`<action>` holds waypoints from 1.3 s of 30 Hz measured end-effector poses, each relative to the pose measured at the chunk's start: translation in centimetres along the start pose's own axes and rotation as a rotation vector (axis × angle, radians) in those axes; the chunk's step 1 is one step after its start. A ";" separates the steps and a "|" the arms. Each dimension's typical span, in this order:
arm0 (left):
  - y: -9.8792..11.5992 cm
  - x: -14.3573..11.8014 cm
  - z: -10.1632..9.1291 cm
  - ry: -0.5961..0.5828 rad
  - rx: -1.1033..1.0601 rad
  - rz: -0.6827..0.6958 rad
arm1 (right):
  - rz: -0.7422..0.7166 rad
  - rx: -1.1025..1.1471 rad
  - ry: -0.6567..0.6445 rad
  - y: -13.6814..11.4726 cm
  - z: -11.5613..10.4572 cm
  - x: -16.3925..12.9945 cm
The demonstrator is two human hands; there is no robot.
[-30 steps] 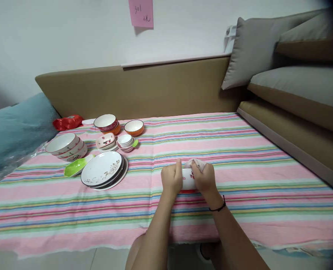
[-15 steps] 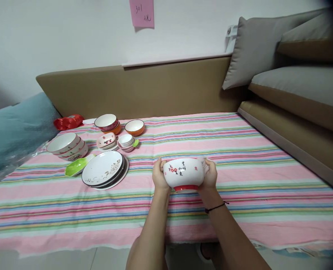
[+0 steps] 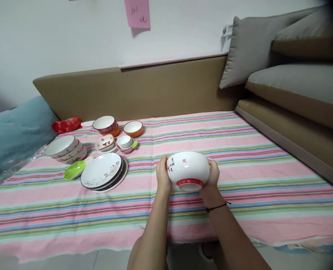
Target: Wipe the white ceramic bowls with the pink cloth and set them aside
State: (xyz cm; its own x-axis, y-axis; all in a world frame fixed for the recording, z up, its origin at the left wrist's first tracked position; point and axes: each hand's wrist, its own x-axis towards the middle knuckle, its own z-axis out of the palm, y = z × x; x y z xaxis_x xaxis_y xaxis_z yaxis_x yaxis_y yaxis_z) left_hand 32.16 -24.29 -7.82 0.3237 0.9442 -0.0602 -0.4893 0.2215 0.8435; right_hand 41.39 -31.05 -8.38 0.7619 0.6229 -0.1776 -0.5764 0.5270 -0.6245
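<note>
A white bowl [image 3: 188, 167] with a red foot ring, red flowers and dark lettering is held between both hands above the striped cloth. It tilts so its underside faces me and its inside is hidden. My left hand [image 3: 164, 176] grips its left side, fingers curled round the wall. On the opposite side my right hand [image 3: 212, 175] holds it, with most fingers behind the bowl; a dark cord bracelet circles that wrist. Nearest on the left is a stack of plates [image 3: 101, 170], the top one white with a dark rim and a flower print.
On the pink striped cloth [image 3: 239, 150] at left stand stacked white bowls [image 3: 62, 146], a green leaf-shaped dish [image 3: 75, 169], small dishes [image 3: 125, 141], patterned dishes [image 3: 104, 141], red-and-orange bowls [image 3: 106, 124] and an orange bowl [image 3: 133, 128]. Cushions [image 3: 296, 82] are piled at right.
The bowl has turned sideways between my hands, its lettering shifting left. It has tipped back, showing more of the foot ring. The camera view has moved slightly.
</note>
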 end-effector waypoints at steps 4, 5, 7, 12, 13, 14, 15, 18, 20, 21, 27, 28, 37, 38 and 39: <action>0.7 0.1 0.0 -0.162 0.266 0.194 | -0.114 -0.178 0.094 -2.2 -0.4 0.8; 0.8 0.0 0.1 -0.185 0.311 0.219 | -0.173 -0.286 0.074 -2.5 -0.6 0.8; 0.8 -0.3 0.1 -0.221 0.395 0.273 | -0.269 -0.527 0.011 -2.7 -0.9 0.8; 0.3 -1.1 0.0 -0.247 0.677 0.453 | -0.454 -1.116 -0.063 -1.8 -1.0 0.0; 0.2 -1.2 0.0 -0.252 0.763 0.500 | -0.512 -1.235 -0.086 -1.5 -0.8 -0.2; 0.2 -1.4 0.0 -0.252 0.846 0.543 | -0.570 -1.339 -0.113 -1.3 -0.6 -0.4; 0.2 -1.5 0.0 -0.240 0.920 0.573 | -0.616 -1.419 -0.139 -1.1 -0.3 -0.6; 0.1 -1.7 0.1 -0.125 1.066 0.563 | -0.650 -1.513 -0.195 -0.7 0.4 -1.0; 0.0 -1.7 0.3 -0.031 1.091 0.499 | -0.632 -1.509 -0.222 -0.6 0.7 -1.1; -0.1 -1.6 0.3 0.001 1.078 0.464 | -0.631 -1.497 -0.240 -0.6 0.8 -1.2; 0.5 -1.3 0.1 0.027 0.802 0.351 | -0.593 -1.205 -0.274 -0.7 0.5 -1.0; 0.8 -1.3 0.1 0.017 0.739 0.322 | -0.543 -1.119 -0.251 -0.8 0.4 -1.0; 1.5 -0.7 -1.0 -0.063 0.180 0.164 | -0.263 -0.540 -0.212 -1.3 0.4 -0.3; 1.4 -0.6 -1.0 -0.074 0.133 0.155 | -0.239 -0.489 -0.176 -1.2 0.2 -0.1; 1.3 -0.5 -1.1 -0.082 0.094 0.147 | -0.209 -0.438 -0.148 -1.1 0.1 0.1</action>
State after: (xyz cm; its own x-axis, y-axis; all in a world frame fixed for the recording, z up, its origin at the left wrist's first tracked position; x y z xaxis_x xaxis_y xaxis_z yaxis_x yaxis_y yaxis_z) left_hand 30.48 -24.21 -7.31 0.3209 0.9410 0.1073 -0.4595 0.0556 0.8865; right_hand 42.07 -31.49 -7.61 0.7792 0.6222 0.0755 -0.2140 0.3774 -0.9010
